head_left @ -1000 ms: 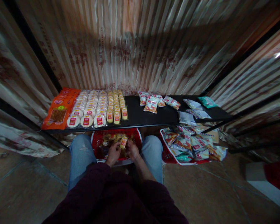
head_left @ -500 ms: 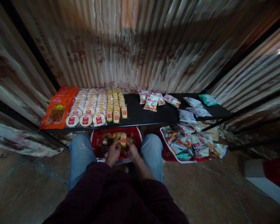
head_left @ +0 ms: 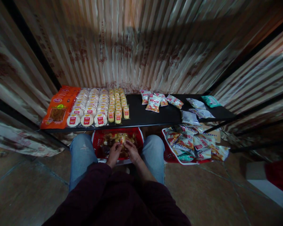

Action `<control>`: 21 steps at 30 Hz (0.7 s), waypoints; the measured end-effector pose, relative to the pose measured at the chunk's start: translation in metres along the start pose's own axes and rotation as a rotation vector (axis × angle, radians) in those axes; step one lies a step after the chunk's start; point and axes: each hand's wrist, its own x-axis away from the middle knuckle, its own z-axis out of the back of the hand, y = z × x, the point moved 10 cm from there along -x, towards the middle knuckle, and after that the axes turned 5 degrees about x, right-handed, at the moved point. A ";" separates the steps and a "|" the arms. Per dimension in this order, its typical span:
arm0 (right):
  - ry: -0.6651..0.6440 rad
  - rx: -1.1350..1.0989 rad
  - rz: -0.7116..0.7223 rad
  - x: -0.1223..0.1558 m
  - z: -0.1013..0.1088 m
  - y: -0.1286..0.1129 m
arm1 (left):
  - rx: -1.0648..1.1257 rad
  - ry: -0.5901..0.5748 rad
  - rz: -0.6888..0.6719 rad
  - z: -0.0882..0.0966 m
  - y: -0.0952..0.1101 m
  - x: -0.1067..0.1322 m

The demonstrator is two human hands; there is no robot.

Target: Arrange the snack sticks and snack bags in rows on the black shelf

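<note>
Shelf [head_left: 155, 118] and snacks [head_left: 101, 118] look the same as before. Below is a red basket [head_left: 139, 136]. Over it, the person's left hand [head_left: 114, 154] and right hand [head_left: 132, 152] pinch a small wrapped yellow cake [head_left: 123, 138]. Its label showed better earlier; fingers hide some now, and its words are too small to read.

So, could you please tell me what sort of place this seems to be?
Probably a small shop or a mock store display: wrapped round crackers and small yellow snack packets are lined up on a black shelf, with more yellow packets in a red basket below.
</note>
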 end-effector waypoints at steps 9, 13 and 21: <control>-0.085 0.011 0.000 0.008 -0.011 -0.009 | 0.096 0.048 0.076 0.007 -0.013 -0.003; -0.092 0.000 0.007 0.010 -0.011 -0.012 | 0.161 0.057 0.122 0.009 -0.020 -0.005; -0.082 -0.012 -0.019 0.004 -0.007 -0.008 | 0.339 0.051 0.196 0.010 -0.028 -0.007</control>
